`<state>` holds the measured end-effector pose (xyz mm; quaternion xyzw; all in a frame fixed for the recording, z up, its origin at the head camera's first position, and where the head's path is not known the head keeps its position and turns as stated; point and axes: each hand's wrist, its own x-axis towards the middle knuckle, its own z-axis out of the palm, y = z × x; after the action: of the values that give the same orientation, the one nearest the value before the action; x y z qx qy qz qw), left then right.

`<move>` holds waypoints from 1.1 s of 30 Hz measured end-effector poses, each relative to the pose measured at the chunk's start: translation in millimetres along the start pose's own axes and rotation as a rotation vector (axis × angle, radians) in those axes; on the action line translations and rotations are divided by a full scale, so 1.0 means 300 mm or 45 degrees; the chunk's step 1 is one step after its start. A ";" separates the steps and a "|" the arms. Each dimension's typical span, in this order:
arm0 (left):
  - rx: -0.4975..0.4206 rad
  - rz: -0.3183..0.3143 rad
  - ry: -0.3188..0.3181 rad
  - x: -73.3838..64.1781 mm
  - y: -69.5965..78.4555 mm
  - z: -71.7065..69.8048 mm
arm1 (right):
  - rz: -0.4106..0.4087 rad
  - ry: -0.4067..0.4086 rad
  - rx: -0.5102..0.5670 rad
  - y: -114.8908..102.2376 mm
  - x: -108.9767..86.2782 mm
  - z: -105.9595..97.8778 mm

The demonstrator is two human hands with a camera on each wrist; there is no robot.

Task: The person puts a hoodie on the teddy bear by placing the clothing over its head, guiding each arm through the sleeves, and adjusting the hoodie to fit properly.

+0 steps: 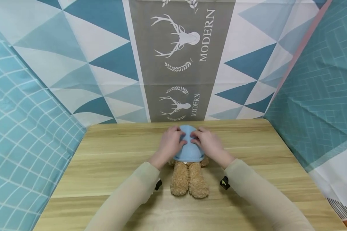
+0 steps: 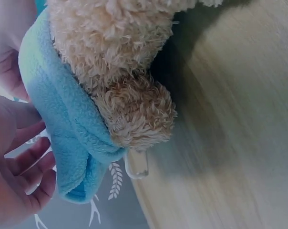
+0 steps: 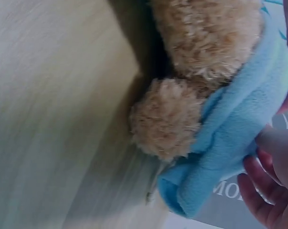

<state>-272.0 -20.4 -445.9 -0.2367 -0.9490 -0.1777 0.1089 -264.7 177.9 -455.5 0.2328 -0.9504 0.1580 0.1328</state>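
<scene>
A curly brown plush toy [image 1: 180,179] lies on the wooden table with its legs toward me. Soft blue cloth [image 1: 188,152] with a rolled hem covers its upper body, hiding whatever is under it. From the left, my left hand [image 1: 169,140] touches the cloth near its top with thumb and fingertips. My right hand [image 1: 210,141] mirrors it on the other side. Loosely bent fingers [image 2: 39,167] meet the cloth's edge in the left wrist view. The right wrist view has the right fingertips [image 3: 251,167] along the blue fabric, above a furry paw [image 3: 165,119].
Beyond the table [image 1: 118,179] hangs a patterned curtain [image 1: 110,64] with triangles and deer heads. Blue checked cloth [image 1: 20,128] borders the left side and teal cloth [image 1: 320,96] the right. A small clear loop [image 2: 137,164] shows by the toy.
</scene>
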 end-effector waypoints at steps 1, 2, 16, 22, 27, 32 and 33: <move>0.004 0.006 0.001 0.000 -0.006 0.004 | -0.007 0.008 -0.001 -0.004 0.004 0.007; 0.007 0.013 0.001 0.000 -0.012 0.008 | -0.011 0.012 -0.005 -0.007 0.008 0.013; -0.022 -0.011 0.058 0.006 -0.026 0.035 | -0.080 -0.141 0.170 -0.011 0.015 0.013; 0.067 0.003 0.081 0.010 -0.011 0.053 | -0.083 -0.144 0.290 -0.007 0.010 0.025; -0.020 0.028 0.148 -0.007 0.013 0.045 | -0.138 -0.064 0.095 -0.030 0.018 0.047; -0.223 0.021 0.046 -0.037 0.032 0.025 | -0.112 -0.046 0.041 -0.053 0.015 0.050; -0.255 0.016 0.016 -0.041 0.032 0.023 | -0.092 -0.053 0.059 -0.055 0.014 0.049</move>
<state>-257.5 -14.8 -453.0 -0.2514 -0.9242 -0.2726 0.0918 -263.0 157.1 -463.6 0.2731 -0.9401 0.1701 0.1132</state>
